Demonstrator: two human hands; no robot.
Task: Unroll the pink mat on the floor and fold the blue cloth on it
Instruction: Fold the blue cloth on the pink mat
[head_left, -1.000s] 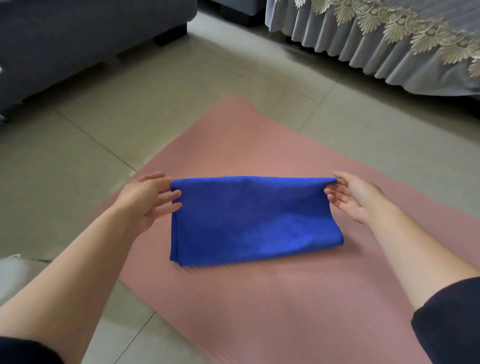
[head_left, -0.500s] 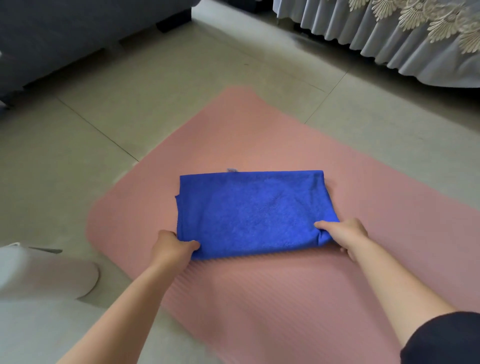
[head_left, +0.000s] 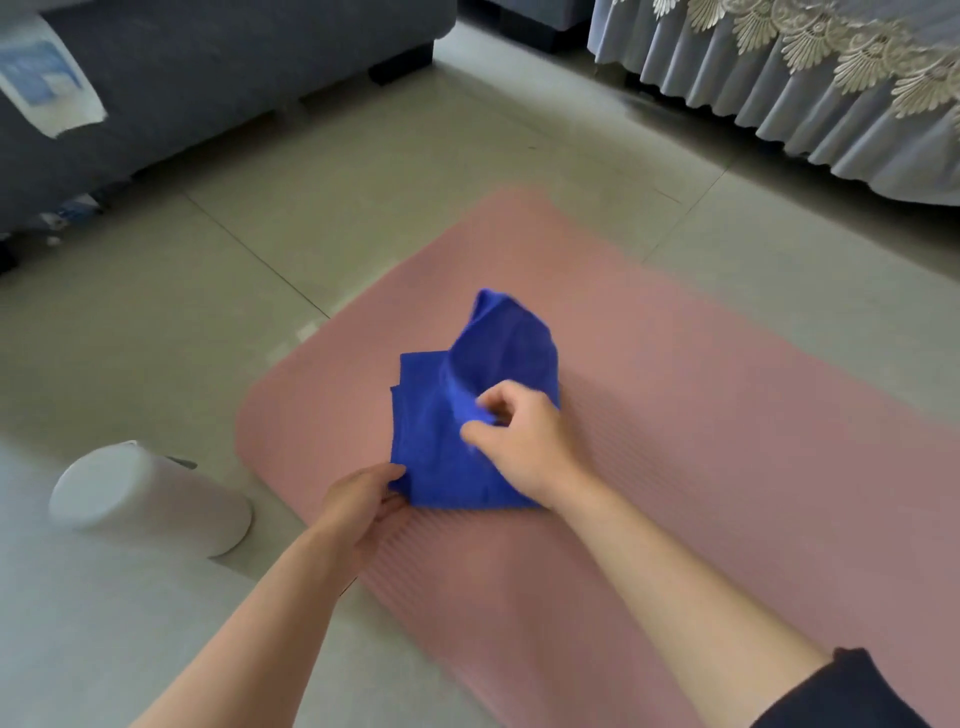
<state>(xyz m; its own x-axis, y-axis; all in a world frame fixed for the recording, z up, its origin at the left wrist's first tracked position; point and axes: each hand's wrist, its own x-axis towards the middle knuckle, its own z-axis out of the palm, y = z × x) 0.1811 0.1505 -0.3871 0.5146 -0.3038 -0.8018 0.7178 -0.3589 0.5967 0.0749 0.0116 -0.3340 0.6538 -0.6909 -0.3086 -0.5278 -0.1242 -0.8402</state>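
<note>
The pink mat (head_left: 701, 415) lies unrolled and flat on the tiled floor. The blue cloth (head_left: 441, 441) rests on its left part, folded, with its right half lifted and arching over toward the left. My right hand (head_left: 519, 441) pinches that raised half near its near edge. My left hand (head_left: 358, 504) grips the cloth's near left corner and holds it against the mat.
A white bin (head_left: 150, 499) lies on its side on the floor left of the mat. A grey sofa (head_left: 208, 88) stands at the back left, with a white and blue bag (head_left: 47, 83) on it. A pleated, lace-trimmed cover (head_left: 805, 88) hangs at the back right.
Both hands moved from the cloth's far corners to its near corners. My right hand then lifted the right half and carried it leftward, while the left hand kept its corner.
</note>
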